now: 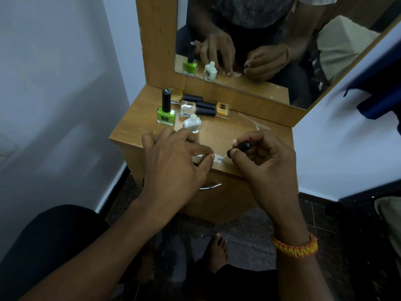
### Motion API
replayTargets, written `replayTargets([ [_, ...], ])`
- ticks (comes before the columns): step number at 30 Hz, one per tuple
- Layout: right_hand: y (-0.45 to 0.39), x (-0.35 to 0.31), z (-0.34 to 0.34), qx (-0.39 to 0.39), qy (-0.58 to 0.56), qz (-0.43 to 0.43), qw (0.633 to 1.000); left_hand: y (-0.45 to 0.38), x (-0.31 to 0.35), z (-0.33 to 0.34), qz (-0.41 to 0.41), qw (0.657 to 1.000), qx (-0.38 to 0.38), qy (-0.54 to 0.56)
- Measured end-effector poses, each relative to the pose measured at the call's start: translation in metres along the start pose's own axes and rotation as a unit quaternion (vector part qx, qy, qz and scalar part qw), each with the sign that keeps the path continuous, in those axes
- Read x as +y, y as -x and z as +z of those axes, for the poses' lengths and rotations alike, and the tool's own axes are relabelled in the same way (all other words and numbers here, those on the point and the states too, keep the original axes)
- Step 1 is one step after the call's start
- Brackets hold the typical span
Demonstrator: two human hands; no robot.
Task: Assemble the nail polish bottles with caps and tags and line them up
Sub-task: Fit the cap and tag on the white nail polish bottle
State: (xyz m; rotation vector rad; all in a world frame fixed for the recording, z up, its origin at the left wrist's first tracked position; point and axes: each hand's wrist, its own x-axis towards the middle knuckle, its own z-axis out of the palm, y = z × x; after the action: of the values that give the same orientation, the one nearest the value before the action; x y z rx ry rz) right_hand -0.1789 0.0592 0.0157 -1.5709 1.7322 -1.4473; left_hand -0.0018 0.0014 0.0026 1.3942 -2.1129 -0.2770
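Observation:
My right hand [263,158] pinches a black brush cap [240,147], its brush tip touching a small white tag [219,158] on the wooden table [134,127]. My left hand [173,161] presses the tag down with straight fingertips near the front edge. An open white bottle [192,124] without a cap stands just behind my left hand. A capped green bottle [166,111] stands upright to its left. Three capped bottles lie on their sides behind: a yellow one [176,95], a clear one [188,107] and an orange one [222,109].
A mirror [260,40] in a wooden frame rises at the back of the table and reflects the hands and bottles. Clear plastic wrap [258,124] lies at the table's right. White walls flank both sides. A drawer handle [209,186] sits below the front edge.

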Motion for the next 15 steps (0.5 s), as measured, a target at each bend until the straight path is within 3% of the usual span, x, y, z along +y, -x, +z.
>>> replayTargets([
  [10,-0.0010,-0.0041,-0.0069,0.043,-0.012,-0.006,0.999,0.0000,0.0000,-0.0002,-0.001,1.000,-0.003,0.005],
  [15,0.0007,-0.0004,-0.0016,-0.009,0.018,0.009,1.000,0.0004,0.0001,0.0002,-0.001,1.000,-0.001,0.003],
])
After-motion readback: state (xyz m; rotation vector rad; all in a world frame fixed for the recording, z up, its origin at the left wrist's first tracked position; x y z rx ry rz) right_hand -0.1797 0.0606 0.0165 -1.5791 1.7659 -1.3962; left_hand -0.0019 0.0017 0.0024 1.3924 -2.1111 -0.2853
